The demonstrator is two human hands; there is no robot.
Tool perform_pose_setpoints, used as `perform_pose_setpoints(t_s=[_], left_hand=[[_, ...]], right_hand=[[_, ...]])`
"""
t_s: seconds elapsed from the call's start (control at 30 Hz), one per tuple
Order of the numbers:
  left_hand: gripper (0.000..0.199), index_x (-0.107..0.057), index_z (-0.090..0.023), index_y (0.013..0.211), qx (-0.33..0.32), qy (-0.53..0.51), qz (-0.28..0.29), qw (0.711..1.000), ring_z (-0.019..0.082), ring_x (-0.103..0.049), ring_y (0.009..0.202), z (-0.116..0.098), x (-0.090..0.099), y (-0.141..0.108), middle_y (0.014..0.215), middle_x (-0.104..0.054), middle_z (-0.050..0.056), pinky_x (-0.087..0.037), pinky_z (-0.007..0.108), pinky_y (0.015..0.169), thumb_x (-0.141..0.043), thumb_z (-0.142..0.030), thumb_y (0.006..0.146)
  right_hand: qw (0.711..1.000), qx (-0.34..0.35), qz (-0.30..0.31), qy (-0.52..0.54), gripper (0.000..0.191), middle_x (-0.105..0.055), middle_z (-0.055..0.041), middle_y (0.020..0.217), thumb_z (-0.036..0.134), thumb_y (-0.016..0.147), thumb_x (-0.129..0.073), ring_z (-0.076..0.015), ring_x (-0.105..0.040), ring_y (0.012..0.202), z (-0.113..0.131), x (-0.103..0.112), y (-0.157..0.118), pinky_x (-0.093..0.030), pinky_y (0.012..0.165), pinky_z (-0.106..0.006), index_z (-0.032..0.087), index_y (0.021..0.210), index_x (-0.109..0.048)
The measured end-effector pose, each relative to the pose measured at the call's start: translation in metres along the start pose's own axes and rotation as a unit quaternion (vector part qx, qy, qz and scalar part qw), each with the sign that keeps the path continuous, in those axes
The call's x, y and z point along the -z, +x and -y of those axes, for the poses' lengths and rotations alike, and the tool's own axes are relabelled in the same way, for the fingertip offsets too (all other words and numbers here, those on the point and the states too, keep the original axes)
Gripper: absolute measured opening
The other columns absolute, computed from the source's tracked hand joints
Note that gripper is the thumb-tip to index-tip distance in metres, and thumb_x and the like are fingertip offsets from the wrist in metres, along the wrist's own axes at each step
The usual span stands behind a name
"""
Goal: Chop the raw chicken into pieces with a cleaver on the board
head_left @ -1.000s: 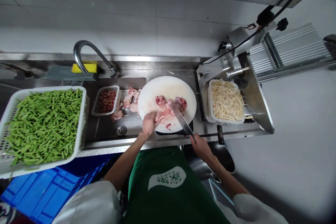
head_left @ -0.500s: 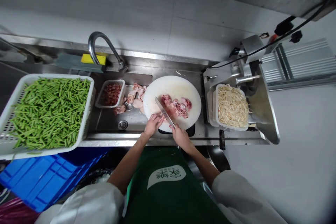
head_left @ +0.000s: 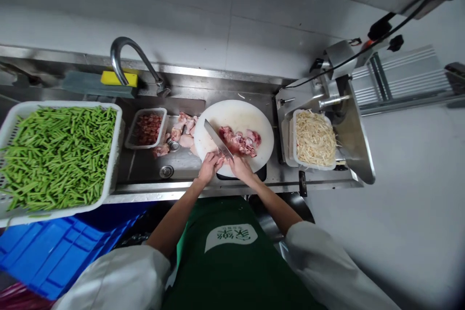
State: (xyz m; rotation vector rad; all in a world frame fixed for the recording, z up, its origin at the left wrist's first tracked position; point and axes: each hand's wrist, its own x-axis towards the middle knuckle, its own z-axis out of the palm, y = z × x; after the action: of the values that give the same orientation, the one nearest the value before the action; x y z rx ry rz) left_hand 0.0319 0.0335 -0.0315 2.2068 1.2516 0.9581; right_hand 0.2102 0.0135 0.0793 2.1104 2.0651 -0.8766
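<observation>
The right hand (head_left: pixel 241 169) grips a knife (head_left: pixel 217 139), the left hand (head_left: pixel 208 167) holds meat (head_left: pixel 221 159), both at the near edge of the cutting board (head_left: pixel 238 110)

On the left, a big white basket (head_left: pixel 115 152) is full of cut green stalks (head_left: pixel 61 155), and down below it is a bright blue crate (head_left: pixel 54 252). Behind the basket, a yellow block (head_left: pixel 132 80) sits on a flat gray slab (head_left: pixel 83 85), close to a shiny bent tap (head_left: pixel 125 40). On the right, a white tub (head_left: pixel 295 140) of pale, stringy sprouts (head_left: pixel 315 138) sits by a big metal machine (head_left: pixel 358 131), near a black cord (head_left: pixel 348 60).
</observation>
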Motion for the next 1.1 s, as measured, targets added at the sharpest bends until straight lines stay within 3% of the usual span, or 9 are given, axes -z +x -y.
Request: perform_pose_setpoints(t_s=[0.13,0.23,0.33,0.47,0.57,0.7,0.83,1.0,1.1], left_hand=[[0.020,-0.066,-0.021,0.107,0.005,-0.005,-0.007,1.000,0.023,-0.057,0.104,-0.007,0.011,-0.004,0.106,-0.062,0.009,-0.053,0.040,0.093,-0.060,-0.035,0.094],[0.022,-0.064,-0.020,0.104,0.068,0.008,-0.107,0.992,0.024,-0.058,0.106,-0.010,0.023,-0.018,0.106,-0.062,0.010,-0.052,0.042,0.095,-0.065,-0.038,0.091],[0.020,-0.064,-0.020,0.104,0.101,0.033,-0.153,0.983,0.026,-0.058,0.109,-0.010,0.029,-0.030,0.109,-0.062,0.011,-0.050,0.046,0.098,-0.065,-0.036,0.091],[0.022,-0.064,-0.023,0.114,0.007,0.008,-0.026,1.000,0.027,-0.053,0.123,-0.007,0.019,-0.025,0.123,-0.061,0.012,-0.048,0.047,0.105,-0.061,-0.031,0.094],[0.023,-0.063,-0.022,0.118,-0.004,-0.005,0.003,1.000,0.025,-0.055,0.120,-0.004,0.006,-0.016,0.121,-0.063,0.012,-0.050,0.046,0.102,-0.053,-0.028,0.098],[0.022,-0.063,-0.020,0.115,0.014,-0.013,-0.029,0.999,0.024,-0.058,0.112,-0.003,-0.003,-0.012,0.116,-0.064,0.012,-0.052,0.044,0.098,-0.053,-0.028,0.098],[0.022,-0.064,-0.022,0.113,0.043,-0.024,-0.055,0.997,0.025,-0.058,0.112,-0.006,0.005,-0.020,0.112,-0.063,0.011,-0.051,0.044,0.098,-0.060,-0.034,0.094],[0.020,-0.062,-0.020,0.104,0.128,0.022,-0.224,0.966,0.025,-0.057,0.104,-0.006,0.023,-0.042,0.103,-0.059,0.011,-0.051,0.045,0.093,-0.062,-0.036,0.092],[0.020,-0.061,-0.021,0.105,0.116,0.034,-0.187,0.975,0.027,-0.057,0.107,-0.005,0.020,-0.047,0.107,-0.060,0.012,-0.049,0.048,0.095,-0.064,-0.035,0.091]], right_hand=[[1.000,0.004,-0.023,-0.009,0.037,-0.071,-0.0170,0.111,0.037,0.105,-0.037,-0.0260,-0.068,0.102,0.000,0.036,-0.005,-0.046,0.085,-0.030,0.012,0.120,-0.060],[0.994,0.010,-0.110,0.003,0.048,-0.070,-0.0190,0.112,0.041,0.107,-0.026,-0.0280,-0.068,0.102,0.009,0.045,-0.031,-0.047,0.087,-0.033,0.010,0.131,-0.054],[0.992,-0.010,-0.126,0.014,0.053,-0.071,-0.0204,0.107,0.043,0.107,-0.022,-0.0290,-0.069,0.100,0.022,0.027,-0.047,-0.048,0.087,-0.034,0.008,0.137,-0.048],[0.998,-0.059,0.001,-0.013,0.039,-0.071,-0.0183,0.108,0.034,0.106,-0.032,-0.0262,-0.069,0.102,0.031,-0.011,-0.038,-0.047,0.087,-0.031,0.011,0.128,-0.056],[0.999,-0.047,0.017,-0.014,0.037,-0.071,-0.0166,0.110,0.034,0.107,-0.031,-0.0245,-0.068,0.104,0.026,-0.022,-0.029,-0.046,0.087,-0.030,0.013,0.122,-0.058],[0.999,-0.031,0.006,-0.012,0.036,-0.072,-0.0144,0.106,0.034,0.106,-0.033,-0.0238,-0.069,0.100,0.005,-0.024,-0.043,-0.046,0.085,-0.030,0.014,0.123,-0.057],[0.997,-0.058,0.027,-0.041,0.035,-0.074,-0.0115,0.095,0.037,0.105,-0.036,-0.0238,-0.071,0.091,-0.011,-0.014,-0.068,-0.047,0.079,-0.029,0.016,0.117,-0.061],[0.997,-0.034,-0.060,-0.039,0.045,-0.075,-0.0140,0.093,0.041,0.107,-0.025,-0.0263,-0.072,0.087,0.018,0.009,-0.072,-0.047,0.078,-0.031,0.013,0.122,-0.057],[0.997,-0.041,-0.056,-0.024,0.048,-0.074,-0.0181,0.102,0.040,0.107,-0.023,-0.0274,-0.072,0.094,0.039,0.001,-0.060,-0.048,0.081,-0.032,0.010,0.130,-0.053]])
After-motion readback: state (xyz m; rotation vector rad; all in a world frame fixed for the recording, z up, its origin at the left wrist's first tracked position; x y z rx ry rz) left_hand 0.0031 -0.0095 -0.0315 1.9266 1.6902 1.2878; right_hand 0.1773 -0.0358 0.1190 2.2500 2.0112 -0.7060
